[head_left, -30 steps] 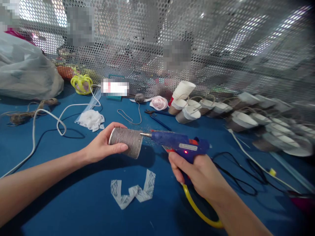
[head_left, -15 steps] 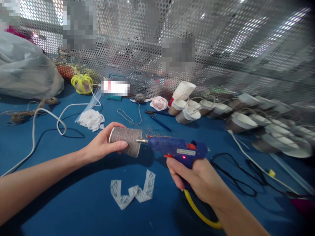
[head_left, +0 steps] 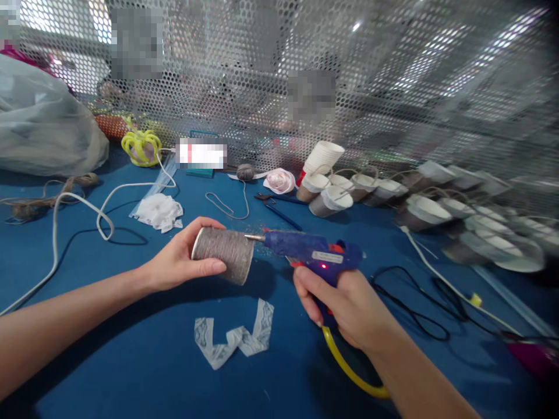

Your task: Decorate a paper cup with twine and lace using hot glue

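My left hand [head_left: 186, 260] is closed round a paper cup wrapped in grey-brown cord [head_left: 225, 251], which lies on its side in the air. The thumb presses the near side; most of the other fingers are hidden behind it. In my right hand [head_left: 338, 302] is a blue hot glue gun [head_left: 305, 249] with a lit red light and a yellow cable sleeve below its handle. Its metal nozzle is at the upper right edge of the wrapped cup. On the blue table below lies a folded strip of white lace [head_left: 236, 340].
Several cord-wrapped cups with handles [head_left: 421, 212] stand at the right. Pliers [head_left: 283, 215], a pink ribbon roll [head_left: 279, 181] and a ball of grey cord [head_left: 246, 171] lie near the mesh wall. White lace [head_left: 158, 212] and a white cable [head_left: 56, 233] are at the left.
The glue gun's nozzle has shifted up along the cup's edge. The wrapped cup has tilted slightly, its right end a little lower. Both hands keep their hold.
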A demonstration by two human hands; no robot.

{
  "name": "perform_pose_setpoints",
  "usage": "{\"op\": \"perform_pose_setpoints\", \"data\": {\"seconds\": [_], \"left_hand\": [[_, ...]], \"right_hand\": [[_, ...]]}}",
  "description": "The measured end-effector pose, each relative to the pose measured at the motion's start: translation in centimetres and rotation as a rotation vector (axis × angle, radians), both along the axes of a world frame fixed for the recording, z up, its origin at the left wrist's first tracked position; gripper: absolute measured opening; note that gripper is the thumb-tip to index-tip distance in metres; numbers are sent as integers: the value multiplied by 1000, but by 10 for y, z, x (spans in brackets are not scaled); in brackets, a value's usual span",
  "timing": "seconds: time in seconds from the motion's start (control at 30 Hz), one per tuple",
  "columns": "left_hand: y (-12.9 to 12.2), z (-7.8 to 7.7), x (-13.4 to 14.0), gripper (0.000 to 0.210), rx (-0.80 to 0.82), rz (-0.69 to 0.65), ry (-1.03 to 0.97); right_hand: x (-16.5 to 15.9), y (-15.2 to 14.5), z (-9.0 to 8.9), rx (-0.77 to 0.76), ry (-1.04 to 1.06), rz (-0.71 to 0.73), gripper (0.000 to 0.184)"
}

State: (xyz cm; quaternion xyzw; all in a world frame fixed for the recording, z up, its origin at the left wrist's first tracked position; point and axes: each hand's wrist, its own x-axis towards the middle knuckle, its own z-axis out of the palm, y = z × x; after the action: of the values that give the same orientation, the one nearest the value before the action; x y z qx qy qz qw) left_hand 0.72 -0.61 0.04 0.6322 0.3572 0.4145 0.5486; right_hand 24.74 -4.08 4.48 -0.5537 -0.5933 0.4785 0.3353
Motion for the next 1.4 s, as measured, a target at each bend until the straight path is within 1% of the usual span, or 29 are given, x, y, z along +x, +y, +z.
{"op": "perform_pose_setpoints", "data": {"seconds": [0.1, 0.23, 0.3, 0.4, 0.57, 0.63, 0.77, 0.93, 1.03, 1.13, 1.23, 1.4], "left_hand": [[1, 1, 0, 50, -12, 21, 8], [1, 1, 0, 50, -36, 31, -13], [2, 1, 0, 49, -24, 40, -33], [2, 0, 0, 51, -2, 50, -31], [2, -1, -1, 52, 16, 35, -13], [2, 0, -1, 51, 20, 35, -10], [3, -1, -1, 52, 26, 47, -2], [3, -2, -2, 52, 32, 50, 4], [3, -3, -2, 53, 32, 53, 7], [2, -4, -2, 53, 34, 38, 3], [1, -3, -2, 52, 34, 6, -13], [0, -1, 0, 52, 10, -18, -32]], "right_hand": [[2, 0, 1, 12, -15, 33, 32], [7, 1, 1, -18, -22, 106, 33], [8, 1, 2, -17, -15, 88, 33], [6, -1, 4, 4, -39, 19, 32], [1, -4, 8, 34, -92, -38, 33], [2, -4, 8, 21, -100, -34, 33], [6, -1, 7, -3, -109, 18, 33], [8, -1, 7, 19, -142, 40, 37], [8, -2, 8, 14, -134, 31, 37], [6, -2, 8, 2, -116, -8, 36], [3, -2, 6, 35, -99, -45, 35], [2, -3, 4, 27, -77, -21, 33]]}}
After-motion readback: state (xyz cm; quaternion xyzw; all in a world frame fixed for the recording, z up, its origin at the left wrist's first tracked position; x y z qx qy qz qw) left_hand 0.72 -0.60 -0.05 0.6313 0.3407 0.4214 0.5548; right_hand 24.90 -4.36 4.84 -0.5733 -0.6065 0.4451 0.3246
